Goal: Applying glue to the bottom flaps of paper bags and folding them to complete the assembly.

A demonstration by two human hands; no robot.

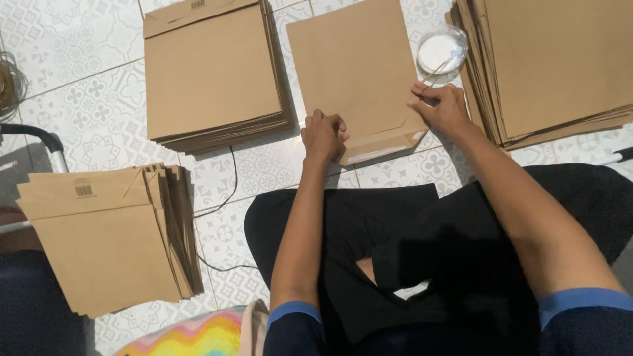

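Seen from above, seated cross-legged on a patterned tiled floor (99, 105) in black trousers and blue-cuffed sleeves.

One brown paper envelope (353, 72) lay flat on the floor straight ahead, its near flap folded up along the bottom edge with a pale strip showing. Left hand (323, 135) rested on the envelope's lower left part, fingers curled into a loose fist, pressing down on the paper and grasping nothing. Right hand (443, 105) sat at the envelope's right edge, fingers pinched around a thin stick (438, 69), the far end of which reached into a small round clear dish of white paste (440, 51) just beyond the envelope's upper right corner.

Three stacks of the same brown envelopes counted around that single one: one stack (211, 72) to the upper left, just beside it; one fanned stack (554, 62) to the right, touching the dish; one stack (109, 237) near the left knee, well apart from the others, with a small printed code mark on its top flap.

One thin black cable (227, 191) ran across the tiles between the left stacks. A rainbow-coloured cushion (191, 336) showed at the bottom edge, and a grey metal tube (39, 138) at the far left.
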